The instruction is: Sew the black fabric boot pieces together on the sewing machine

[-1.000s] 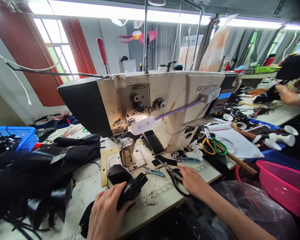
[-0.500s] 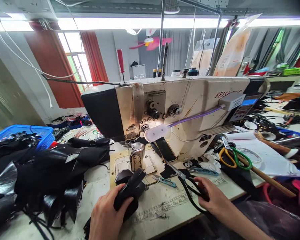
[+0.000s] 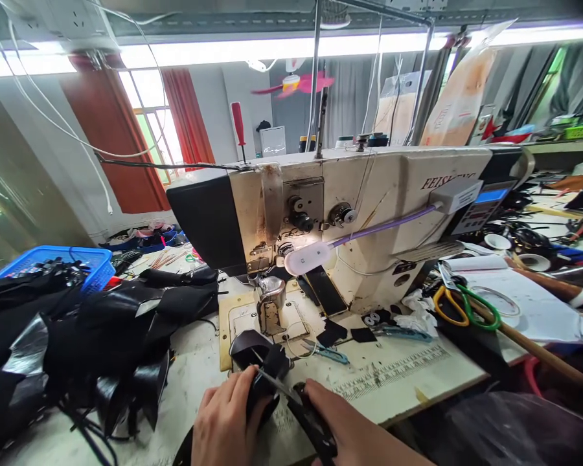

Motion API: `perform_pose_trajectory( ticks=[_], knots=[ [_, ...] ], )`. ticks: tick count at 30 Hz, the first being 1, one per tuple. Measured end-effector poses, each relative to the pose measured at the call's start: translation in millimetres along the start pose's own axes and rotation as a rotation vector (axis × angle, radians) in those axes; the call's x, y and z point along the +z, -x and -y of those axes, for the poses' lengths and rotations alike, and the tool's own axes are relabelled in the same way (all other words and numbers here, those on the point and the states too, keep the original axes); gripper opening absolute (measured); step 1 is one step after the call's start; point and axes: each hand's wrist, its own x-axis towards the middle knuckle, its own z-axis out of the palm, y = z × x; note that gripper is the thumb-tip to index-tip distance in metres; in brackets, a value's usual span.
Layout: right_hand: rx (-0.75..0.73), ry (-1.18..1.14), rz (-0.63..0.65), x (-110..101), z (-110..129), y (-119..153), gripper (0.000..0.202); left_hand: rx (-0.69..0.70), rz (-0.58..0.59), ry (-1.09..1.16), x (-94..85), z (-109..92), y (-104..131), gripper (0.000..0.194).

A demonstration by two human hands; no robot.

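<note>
My left hand (image 3: 228,417) is closed around a folded piece of black material (image 3: 260,353), close to the table's front edge. In my right hand (image 3: 350,421) is a pair of black-handled scissors (image 3: 313,421), fingers wrapped round the handles. The scissor blades point up and left and lie against the black material beside my left fingers. Just beyond stands the sewing machine (image 3: 393,188), its presser foot area above a metal bed plate (image 3: 225,330). A light blue thread snipper (image 3: 330,353) lies on the table right of the material.
Black cut pieces (image 3: 102,330) heap up on the left, before a blue basket (image 3: 94,268). Scissors with yellow and green handles (image 3: 480,314) lie at right, near paper (image 3: 539,310) and a wooden stick (image 3: 544,356). A lit lamp (image 3: 311,259) hangs by the needle area.
My right hand has carried the scissors leftward from beside the thread snipper to the black material. My left hand has shifted slightly right and down, still holding the material.
</note>
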Motion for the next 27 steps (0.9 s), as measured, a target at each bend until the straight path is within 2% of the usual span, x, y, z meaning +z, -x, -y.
perform_pose_trajectory(
  ticks=[5,8,13,17,19,21,24,27],
  knots=[
    [0.132,-0.112,0.032,7.4,-12.7,13.3,0.040,0.053,0.052,-0.038,-1.3,-12.4,-4.0,0.027],
    [0.176,-0.080,-0.010,15.2,-26.0,20.0,0.041,0.062,0.102,-0.029,1.2,-19.7,-5.5,0.031],
    [0.149,-0.024,-0.080,23.3,-38.2,28.3,0.041,0.038,0.192,-0.024,5.6,-25.3,-6.8,0.026],
    [0.202,-0.192,-0.046,24.3,-41.4,33.5,0.031,0.037,0.307,-0.009,6.2,-26.1,-11.8,0.026],
    [0.163,-0.237,-0.050,29.4,-50.2,37.3,0.034,0.027,0.344,-0.006,6.4,-28.1,-15.0,0.026],
    [0.131,-0.200,-0.105,38.0,-62.8,41.9,0.041,0.026,0.364,-0.005,6.9,-31.5,-18.3,0.025],
    [0.210,-0.147,-0.238,46.8,-77.6,46.2,0.049,0.012,0.379,-0.010,7.3,-37.5,-23.0,0.023],
    [0.326,-0.039,-0.259,30.2,-83.3,44.4,0.050,-0.002,0.377,-0.021,5.1,-40.4,-25.6,0.026]
  ],
)
